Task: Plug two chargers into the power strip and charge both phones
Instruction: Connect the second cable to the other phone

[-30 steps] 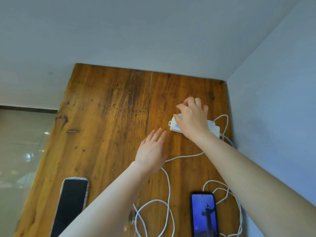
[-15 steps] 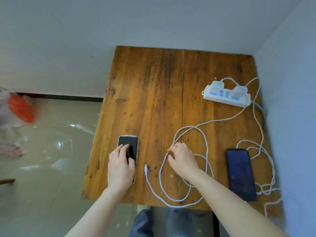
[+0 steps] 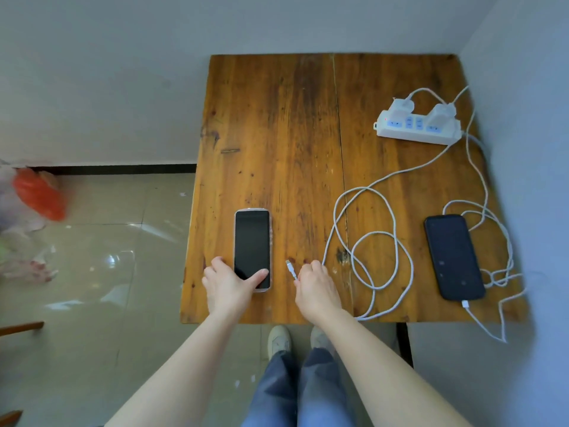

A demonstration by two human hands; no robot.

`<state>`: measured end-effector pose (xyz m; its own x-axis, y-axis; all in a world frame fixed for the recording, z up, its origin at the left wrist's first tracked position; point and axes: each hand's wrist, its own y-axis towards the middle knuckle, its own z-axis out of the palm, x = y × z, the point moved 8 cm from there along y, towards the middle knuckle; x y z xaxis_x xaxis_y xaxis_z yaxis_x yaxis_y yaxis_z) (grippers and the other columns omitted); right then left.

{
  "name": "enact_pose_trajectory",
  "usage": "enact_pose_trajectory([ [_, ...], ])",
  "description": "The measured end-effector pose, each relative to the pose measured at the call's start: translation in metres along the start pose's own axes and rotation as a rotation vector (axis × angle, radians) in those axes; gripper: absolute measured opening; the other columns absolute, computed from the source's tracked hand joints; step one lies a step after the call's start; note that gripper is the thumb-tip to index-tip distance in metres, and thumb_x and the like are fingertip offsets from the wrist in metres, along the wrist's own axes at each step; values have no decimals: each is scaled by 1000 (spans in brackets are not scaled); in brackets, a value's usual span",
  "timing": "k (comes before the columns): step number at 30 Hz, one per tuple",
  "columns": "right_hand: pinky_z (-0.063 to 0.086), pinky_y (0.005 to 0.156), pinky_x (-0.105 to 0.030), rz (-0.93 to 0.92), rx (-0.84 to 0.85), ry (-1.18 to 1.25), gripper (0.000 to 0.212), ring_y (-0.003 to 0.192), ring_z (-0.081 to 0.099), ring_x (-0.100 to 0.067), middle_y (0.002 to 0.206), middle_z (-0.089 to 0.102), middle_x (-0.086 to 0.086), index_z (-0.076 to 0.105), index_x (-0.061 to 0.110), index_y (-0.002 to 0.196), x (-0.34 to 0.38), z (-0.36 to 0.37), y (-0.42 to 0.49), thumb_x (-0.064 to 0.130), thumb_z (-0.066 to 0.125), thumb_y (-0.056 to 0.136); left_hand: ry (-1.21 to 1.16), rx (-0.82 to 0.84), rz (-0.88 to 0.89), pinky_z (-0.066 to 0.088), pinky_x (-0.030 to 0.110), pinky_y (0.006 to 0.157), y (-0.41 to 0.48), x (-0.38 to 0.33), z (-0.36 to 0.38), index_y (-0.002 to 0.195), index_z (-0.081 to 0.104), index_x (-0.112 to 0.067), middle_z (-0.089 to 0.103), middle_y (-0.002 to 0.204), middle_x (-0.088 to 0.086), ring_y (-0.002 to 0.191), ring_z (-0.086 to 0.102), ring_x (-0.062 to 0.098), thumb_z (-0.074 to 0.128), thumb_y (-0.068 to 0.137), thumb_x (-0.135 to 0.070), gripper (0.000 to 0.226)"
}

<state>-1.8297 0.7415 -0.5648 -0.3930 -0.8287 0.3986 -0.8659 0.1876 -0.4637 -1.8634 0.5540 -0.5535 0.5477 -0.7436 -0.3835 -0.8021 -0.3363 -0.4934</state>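
Note:
A white power strip [image 3: 418,129] lies at the table's far right with two white chargers [image 3: 439,114] plugged into it. A black phone [image 3: 452,257] lies at the right with a white cable plugged into its near end. A pale-cased phone [image 3: 252,241] lies dark near the front left. My left hand [image 3: 229,285] grips its near end, thumb on the screen. My right hand [image 3: 317,288] pinches the second white cable [image 3: 374,235] just behind its free plug [image 3: 291,268], which points away from me, right of the pale phone.
The wooden table [image 3: 277,134] stands in a corner, with grey walls behind and to the right. Loops of cable cover its right half and one hangs over the front edge. Left of the table is tiled floor with a red bag [image 3: 40,195].
A second ago my right hand was on the power strip. Both hands have since come to the front edge: the left took the pale phone, the right took the cable near its plug.

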Motion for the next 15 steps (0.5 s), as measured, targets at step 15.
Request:
enact_pose_trajectory([
  [15, 39, 58, -30, 85, 60, 565, 21, 64, 52, -17, 72, 59, -6, 55, 12, 79, -30, -92, -56, 27, 51, 94, -468, 242, -154, 57, 43, 81, -33, -36, -9, 105, 63, 0, 68, 106, 17, 94, 66, 32, 72, 82, -12, 28],
])
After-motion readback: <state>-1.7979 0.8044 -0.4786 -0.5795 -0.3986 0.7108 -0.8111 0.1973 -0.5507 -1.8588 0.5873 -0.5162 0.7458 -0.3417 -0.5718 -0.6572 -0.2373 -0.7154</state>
